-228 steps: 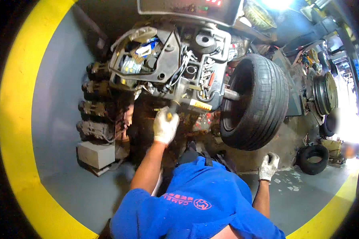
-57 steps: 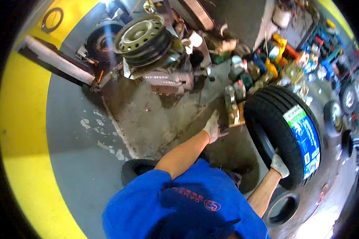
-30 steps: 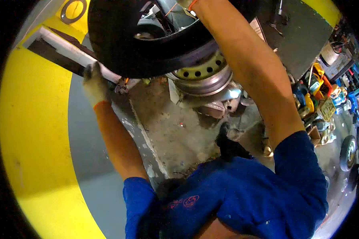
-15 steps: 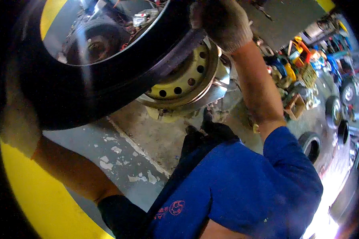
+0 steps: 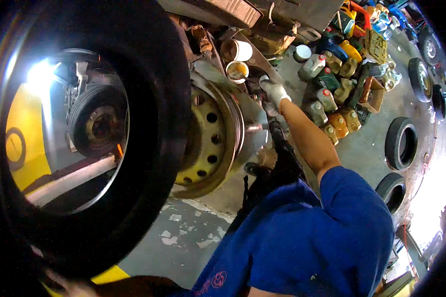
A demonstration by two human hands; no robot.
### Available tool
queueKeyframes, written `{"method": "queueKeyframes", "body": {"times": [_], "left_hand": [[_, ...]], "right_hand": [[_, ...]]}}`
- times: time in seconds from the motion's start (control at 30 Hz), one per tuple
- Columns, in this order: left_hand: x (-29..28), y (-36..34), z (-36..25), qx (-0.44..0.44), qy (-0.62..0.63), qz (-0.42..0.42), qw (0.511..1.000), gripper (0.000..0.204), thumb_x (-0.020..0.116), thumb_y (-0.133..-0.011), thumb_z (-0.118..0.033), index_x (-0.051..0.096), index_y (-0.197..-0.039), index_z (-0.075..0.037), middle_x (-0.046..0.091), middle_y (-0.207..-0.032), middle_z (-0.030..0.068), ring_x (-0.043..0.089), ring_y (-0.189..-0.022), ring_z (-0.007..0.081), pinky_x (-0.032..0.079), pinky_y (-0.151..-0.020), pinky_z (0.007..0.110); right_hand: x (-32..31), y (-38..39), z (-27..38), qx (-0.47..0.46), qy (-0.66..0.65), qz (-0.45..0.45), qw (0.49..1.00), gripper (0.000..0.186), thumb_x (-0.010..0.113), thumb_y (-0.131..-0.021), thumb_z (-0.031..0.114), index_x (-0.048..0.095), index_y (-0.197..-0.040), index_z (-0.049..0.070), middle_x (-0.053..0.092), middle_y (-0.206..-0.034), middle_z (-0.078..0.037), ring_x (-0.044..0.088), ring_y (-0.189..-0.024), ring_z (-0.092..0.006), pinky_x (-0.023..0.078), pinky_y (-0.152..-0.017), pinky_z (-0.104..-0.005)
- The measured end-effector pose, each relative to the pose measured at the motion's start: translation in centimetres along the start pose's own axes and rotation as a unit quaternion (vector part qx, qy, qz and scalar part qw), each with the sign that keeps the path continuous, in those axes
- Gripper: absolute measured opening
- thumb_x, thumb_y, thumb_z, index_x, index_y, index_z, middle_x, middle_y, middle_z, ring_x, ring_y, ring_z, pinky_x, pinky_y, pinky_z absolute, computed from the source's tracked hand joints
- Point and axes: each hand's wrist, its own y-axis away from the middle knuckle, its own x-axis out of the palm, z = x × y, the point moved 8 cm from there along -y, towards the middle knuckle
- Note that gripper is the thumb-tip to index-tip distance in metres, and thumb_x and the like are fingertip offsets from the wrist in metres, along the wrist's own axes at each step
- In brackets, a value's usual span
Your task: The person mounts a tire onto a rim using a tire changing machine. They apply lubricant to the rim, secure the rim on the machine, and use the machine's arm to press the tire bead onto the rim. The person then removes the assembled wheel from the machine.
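Note:
A large black tyre (image 5: 156, 163) stands raised at the left, its side facing me and its opening showing the space behind. At its lower left edge is my left hand (image 5: 59, 282), dim and blurred, gripping the tyre. A cream steel wheel rim (image 5: 218, 133) with round holes sits beside the tyre, partly covered by it. My right hand (image 5: 276, 92), in a pale work glove, is off the tyre and reaches beyond the rim, near two small white buckets (image 5: 237, 72). Its fingers look closed, but what they hold is hidden.
Several oil jugs (image 5: 327, 99) and a cardboard box (image 5: 372, 94) stand on the floor at the right. Loose tyres (image 5: 401, 143) lie farther right. Through the tyre's opening show another wheel (image 5: 99, 121), a pale beam (image 5: 74, 180) and a bright lamp (image 5: 40, 74).
The tyre has swung left and more upright, uncovering more of the rim. My right hand has let go of it and moved toward the buckets; my left hand has moved lower.

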Motion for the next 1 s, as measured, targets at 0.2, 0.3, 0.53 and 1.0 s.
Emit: {"method": "queueKeyframes", "body": {"times": [0.2, 0.3, 0.53, 1.0], "left_hand": [[-4.4, 2.3, -1.9, -0.038, -0.093, 0.01, 0.995, 0.053, 0.061, -0.103, -0.026, 0.049, -0.139, 0.011, 0.056, -0.136, 0.032, 0.057, -0.122, 0.0385, 0.047, -0.102, 0.048], [-7.8, 1.6, 5.0, 0.038, -0.212, 0.053, 0.975, 0.049, 0.055, -0.106, -0.026, 0.049, -0.138, 0.01, 0.056, -0.137, 0.0287, 0.057, -0.12, 0.0363, 0.045, -0.105, 0.048], [0.5, 4.4, 0.7, -0.165, 0.003, 0.005, 0.986, 0.049, 0.055, -0.106, -0.026, 0.049, -0.138, 0.01, 0.056, -0.137, 0.0287, 0.057, -0.12, 0.0362, 0.045, -0.105, 0.048], [5.2, 5.2, 1.1, -0.221, 0.06, -0.011, 0.973, 0.048, 0.055, -0.106, -0.025, 0.05, -0.137, 0.01, 0.057, -0.136, 0.0287, 0.057, -0.12, 0.0359, 0.044, -0.105, 0.048]], "right_hand": [[8.3, -15.4, -15.3, 0.209, 0.215, 0.077, 0.951, 0.07, 0.058, -0.093, 0.048, 0.036, -0.157, 0.027, 0.026, -0.166, -0.015, 0.042, -0.144, -0.0384, 0.042, -0.113, -0.0453], [9.5, -18.6, -14.7, 0.17, 0.098, 0.079, 0.977, 0.063, 0.072, -0.087, 0.035, 0.052, -0.144, 0.021, 0.063, -0.138, -0.012, 0.065, -0.117, -0.0336, 0.052, -0.097, -0.0425], [11.1, -23.3, -10.0, -0.09, -0.109, -0.047, 0.989, 0.038, 0.077, -0.088, 0.032, 0.072, -0.115, 0.006, 0.076, -0.108, -0.008, 0.071, -0.097, -0.0237, 0.054, -0.09, -0.0337], [10.5, -25.0, -6.6, 0.034, -0.049, 0.001, 0.998, 0.043, 0.073, -0.082, 0.043, 0.075, -0.111, 0.011, 0.076, -0.102, -0.008, 0.07, -0.093, -0.0212, 0.054, -0.085, -0.0346]]}}
